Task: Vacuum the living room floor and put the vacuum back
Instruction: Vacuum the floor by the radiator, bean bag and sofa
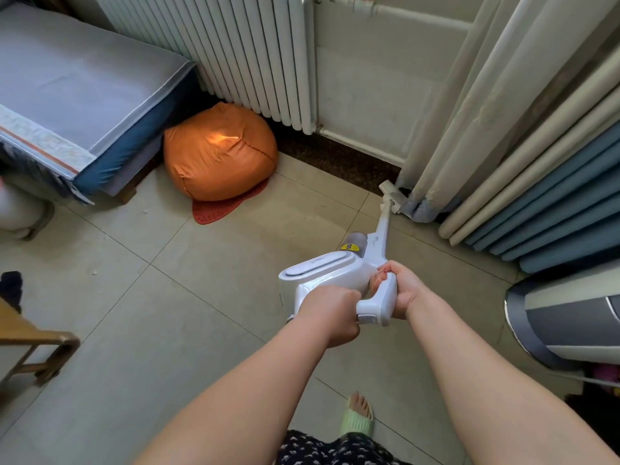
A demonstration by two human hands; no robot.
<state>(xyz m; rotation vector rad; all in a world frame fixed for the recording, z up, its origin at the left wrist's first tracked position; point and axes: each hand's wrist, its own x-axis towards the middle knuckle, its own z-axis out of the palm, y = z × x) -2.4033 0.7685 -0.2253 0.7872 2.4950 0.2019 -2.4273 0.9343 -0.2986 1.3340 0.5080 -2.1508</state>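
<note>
The vacuum (339, 280), a white cordless stick model, sits at centre right of the frame, its body held above the tiled floor (151, 330) and its tube running up and right to the floor head (391, 193). Nearest the camera, at the bottom edge, a foot in a pale green slipper (357, 417) stands on the tiles beside a dark patterned garment. Both forearms reach up from the bottom. The left hand (330, 317) grips the rear of the vacuum's body with its fingers curled under it; the right hand (404, 290) holds the handle, fingers wrapped round the grip. At the right edge lies a grey and white appliance (567, 323), and at the lower left edge a wooden chair frame (40, 344) shows. Further up, the floor head rests on the tiles against the foot of the cream curtain (496, 105), with blue curtain folds (553, 209) to the right of it. Left of centre an orange beanbag (218, 152) sits on a red mat (218, 209), touching the corner of a bed (77, 95) in the upper left. Along the top, a white radiator (235, 52) stands against the wall.
</note>
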